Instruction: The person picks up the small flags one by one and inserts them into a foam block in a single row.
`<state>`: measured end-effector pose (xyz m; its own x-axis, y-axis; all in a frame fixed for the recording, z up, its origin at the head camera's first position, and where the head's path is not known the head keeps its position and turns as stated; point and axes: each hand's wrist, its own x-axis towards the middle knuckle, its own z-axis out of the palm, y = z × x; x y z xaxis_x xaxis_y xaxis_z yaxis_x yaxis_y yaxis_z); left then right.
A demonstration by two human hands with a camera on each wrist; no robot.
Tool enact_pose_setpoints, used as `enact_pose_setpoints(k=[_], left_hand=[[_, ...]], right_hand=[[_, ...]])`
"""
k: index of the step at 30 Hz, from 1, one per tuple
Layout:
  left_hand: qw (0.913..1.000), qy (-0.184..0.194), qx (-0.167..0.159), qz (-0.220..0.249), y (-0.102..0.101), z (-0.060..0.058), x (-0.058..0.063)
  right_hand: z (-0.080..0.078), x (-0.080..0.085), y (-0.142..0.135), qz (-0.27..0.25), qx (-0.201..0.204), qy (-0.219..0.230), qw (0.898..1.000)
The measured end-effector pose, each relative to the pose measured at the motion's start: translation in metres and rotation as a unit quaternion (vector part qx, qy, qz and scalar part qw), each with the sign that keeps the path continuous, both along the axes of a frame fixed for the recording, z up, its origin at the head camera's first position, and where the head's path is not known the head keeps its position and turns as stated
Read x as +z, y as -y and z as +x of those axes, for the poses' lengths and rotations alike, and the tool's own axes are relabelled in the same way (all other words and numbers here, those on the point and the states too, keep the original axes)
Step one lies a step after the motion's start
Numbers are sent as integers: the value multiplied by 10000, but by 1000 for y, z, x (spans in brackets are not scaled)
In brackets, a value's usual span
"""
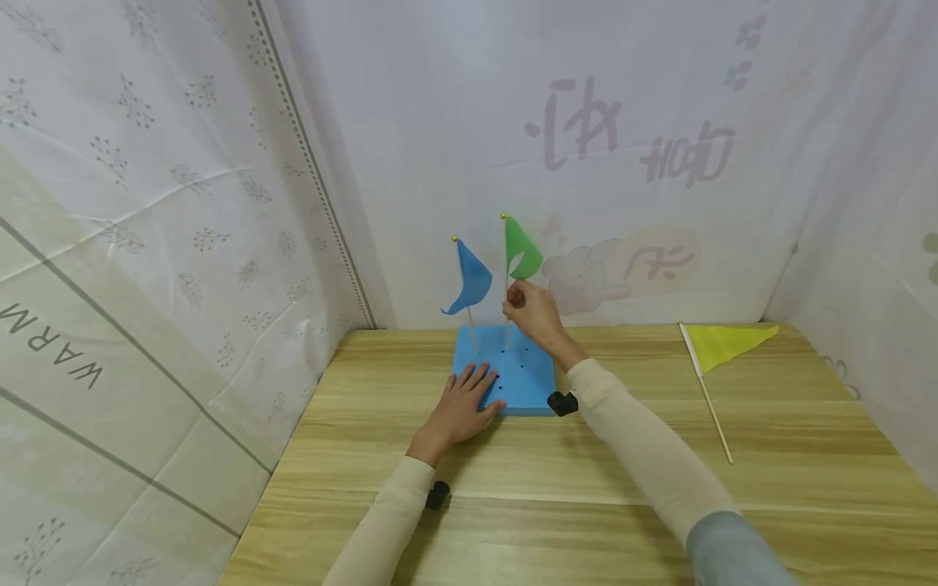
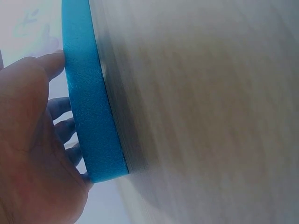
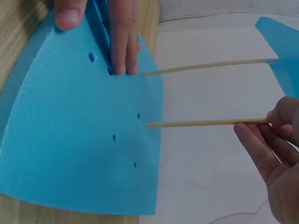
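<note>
My right hand (image 1: pixel 538 316) pinches the thin wooden stick (image 3: pixel 196 124) of a green flag (image 1: pixel 523 251) between thumb and fingers. The stick stands upright, its lower end at the blue foam board (image 1: pixel 533 389); whether that end is inside a hole I cannot tell. My left hand (image 1: pixel 462 407) rests on the board's near left part with fingers spread, pressing its top face. To the left of the green flag, a blue flag (image 1: pixel 475 278) stands slightly tilted with its stick in the board. In the left wrist view the board's side (image 2: pixel 91 93) shows beside the palm.
A yellow flag (image 1: pixel 725 346) on a stick lies on the wooden table (image 1: pixel 623 488) to the right. Several small holes (image 3: pixel 114 138) dot the board. A printed curtain (image 1: pixel 440 122) hangs behind the table and along both sides.
</note>
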<state>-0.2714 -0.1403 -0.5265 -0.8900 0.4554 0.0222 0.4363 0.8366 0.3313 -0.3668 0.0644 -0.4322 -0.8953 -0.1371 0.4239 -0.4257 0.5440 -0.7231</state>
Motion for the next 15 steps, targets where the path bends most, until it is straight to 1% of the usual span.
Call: enact_pose_setpoints(k=[4,9,10,15], left_hand=[[9999,18,32,-124,0,-1,-2],[10000,-50,14,15,-1,-1,-2],[10000,-76,3,62,0,-1,-2],[10000,-47,25,-35,1,-3,-5]], right_hand=[[-2,-4,5,-42,6,49,10000],[-3,-11,9,-22,6,138,9999],[-3,-12,9,-8,4,165,9999],[-3,-21,11,208,16,332,9992]])
